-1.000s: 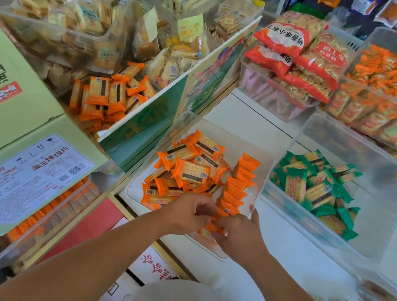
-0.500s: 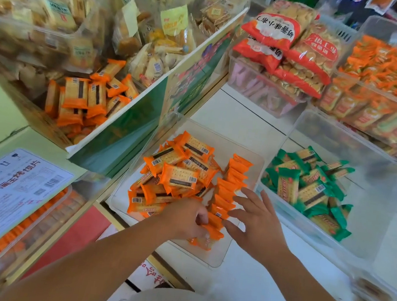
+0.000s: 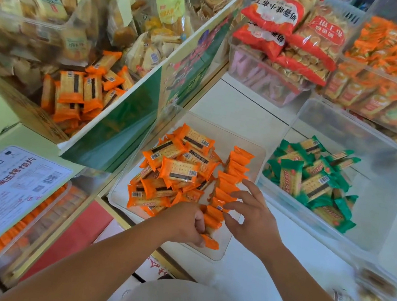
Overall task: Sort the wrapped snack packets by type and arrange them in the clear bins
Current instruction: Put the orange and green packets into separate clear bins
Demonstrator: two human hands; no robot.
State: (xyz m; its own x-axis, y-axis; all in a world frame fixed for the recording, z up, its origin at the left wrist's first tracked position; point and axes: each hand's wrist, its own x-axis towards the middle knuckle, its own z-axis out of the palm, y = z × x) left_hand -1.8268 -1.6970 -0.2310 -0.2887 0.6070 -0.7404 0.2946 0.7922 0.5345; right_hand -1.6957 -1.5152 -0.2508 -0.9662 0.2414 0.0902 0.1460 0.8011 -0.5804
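A clear bin [image 3: 259, 153] in the middle holds orange cracker packets: a loose heap [image 3: 177, 170] on its left and a standing row [image 3: 233, 175] along its right side. My left hand [image 3: 183, 221] curls round the nearest packets of that row at the bin's near end. My right hand [image 3: 252, 215] hovers with spread fingers over the row's near part, fingertips touching the packets. A second clear bin [image 3: 393, 160] to the right holds green cracker packets [image 3: 312, 180].
An open cardboard box [image 3: 108, 136] at left holds more orange packets [image 3: 78, 94]. Clear bins of other snacks line the back; red bags [image 3: 291, 31] sit behind. A carton flap with a white label [image 3: 8, 188] lies at near left.
The right hand has opened from a curled grip beside the left hand and now spreads over the row. The left hand stays on the near packets. The camera has tilted slightly.
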